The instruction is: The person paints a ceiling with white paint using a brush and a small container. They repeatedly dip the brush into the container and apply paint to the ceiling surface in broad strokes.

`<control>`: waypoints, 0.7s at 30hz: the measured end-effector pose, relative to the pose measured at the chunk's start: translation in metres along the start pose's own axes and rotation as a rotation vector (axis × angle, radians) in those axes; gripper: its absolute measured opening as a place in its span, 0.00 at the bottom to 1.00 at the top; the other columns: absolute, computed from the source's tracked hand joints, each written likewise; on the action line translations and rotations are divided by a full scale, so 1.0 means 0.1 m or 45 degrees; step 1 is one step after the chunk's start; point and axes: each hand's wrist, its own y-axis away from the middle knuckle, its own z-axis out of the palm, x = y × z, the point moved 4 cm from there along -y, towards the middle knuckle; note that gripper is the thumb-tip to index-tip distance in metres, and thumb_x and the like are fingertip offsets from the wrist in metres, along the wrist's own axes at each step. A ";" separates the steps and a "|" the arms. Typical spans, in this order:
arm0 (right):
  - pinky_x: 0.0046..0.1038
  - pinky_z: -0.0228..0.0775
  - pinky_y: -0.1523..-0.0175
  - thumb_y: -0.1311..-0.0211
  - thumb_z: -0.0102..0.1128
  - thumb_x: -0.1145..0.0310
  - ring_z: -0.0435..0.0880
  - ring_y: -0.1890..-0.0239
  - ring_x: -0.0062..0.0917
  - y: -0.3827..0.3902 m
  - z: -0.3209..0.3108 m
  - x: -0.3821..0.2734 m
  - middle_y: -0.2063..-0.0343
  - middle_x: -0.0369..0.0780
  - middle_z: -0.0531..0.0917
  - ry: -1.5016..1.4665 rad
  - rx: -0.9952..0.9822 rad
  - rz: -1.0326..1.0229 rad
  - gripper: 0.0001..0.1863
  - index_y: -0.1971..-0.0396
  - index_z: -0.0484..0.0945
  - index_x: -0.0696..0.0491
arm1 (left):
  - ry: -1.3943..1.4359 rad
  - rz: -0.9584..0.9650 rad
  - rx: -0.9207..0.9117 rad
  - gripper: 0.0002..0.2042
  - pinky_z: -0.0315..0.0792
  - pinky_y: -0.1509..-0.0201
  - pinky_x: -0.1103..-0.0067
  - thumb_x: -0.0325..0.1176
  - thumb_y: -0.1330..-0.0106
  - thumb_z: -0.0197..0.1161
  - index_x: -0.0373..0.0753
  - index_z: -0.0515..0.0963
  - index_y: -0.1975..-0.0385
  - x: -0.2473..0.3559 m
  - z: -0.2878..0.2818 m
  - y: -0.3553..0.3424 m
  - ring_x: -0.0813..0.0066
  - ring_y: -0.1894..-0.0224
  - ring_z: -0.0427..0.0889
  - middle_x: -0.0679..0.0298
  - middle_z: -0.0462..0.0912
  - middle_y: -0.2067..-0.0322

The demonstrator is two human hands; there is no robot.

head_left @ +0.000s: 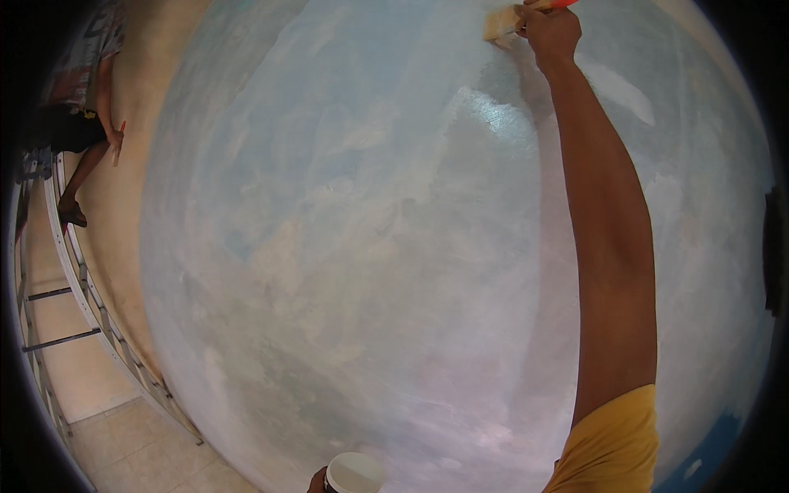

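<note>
My right arm, in a yellow sleeve, stretches up to the top of the view. There my right hand (pixel 552 34) is closed round the handle of a wide paintbrush (pixel 502 25) with pale bristles and a red handle end. The bristles touch a wall (pixel 345 222) painted in cloudy blue, grey and whitish tones. Below the brush a shiny, wet-looking patch (pixel 493 119) catches the light. At the lower edge my left hand (pixel 318 480) grips a white-rimmed cup (pixel 355 472); its fingers show only in part, and the cup's contents are hard to make out.
On the left another person (pixel 78 99) sits high on a metal ladder (pixel 74 271), holding a brush with a red handle (pixel 119 144). Beige wall lies behind the ladder, and tiled floor (pixel 140 444) shows below. A deeper blue area (pixel 711 452) is at the lower right.
</note>
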 end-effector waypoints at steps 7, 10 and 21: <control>0.36 0.75 0.68 0.56 0.68 0.74 0.83 0.77 0.34 -0.05 -0.46 -0.18 0.82 0.44 0.83 0.521 0.127 -0.329 0.05 0.81 0.79 0.57 | -0.126 0.039 -0.046 0.54 0.75 0.40 0.63 0.40 0.62 0.86 0.34 0.61 0.32 -0.06 -0.02 -0.14 0.59 0.41 0.77 0.50 0.78 0.43; 0.36 0.75 0.66 0.56 0.67 0.73 0.84 0.75 0.36 -0.05 -0.83 -0.24 0.80 0.45 0.83 0.524 0.139 -0.279 0.04 0.79 0.80 0.56 | -0.186 0.070 -0.083 0.54 0.75 0.40 0.63 0.39 0.63 0.86 0.35 0.61 0.33 -0.13 0.05 -0.19 0.59 0.41 0.77 0.50 0.78 0.44; 0.26 0.87 0.61 0.45 0.69 0.71 0.88 0.65 0.30 -0.12 -2.69 -0.11 0.63 0.47 0.86 0.478 0.155 0.067 0.15 0.61 0.84 0.64 | -0.138 -0.003 -0.278 0.52 0.76 0.42 0.64 0.32 0.64 0.86 0.37 0.61 0.34 -0.25 0.34 -0.21 0.61 0.45 0.79 0.54 0.80 0.46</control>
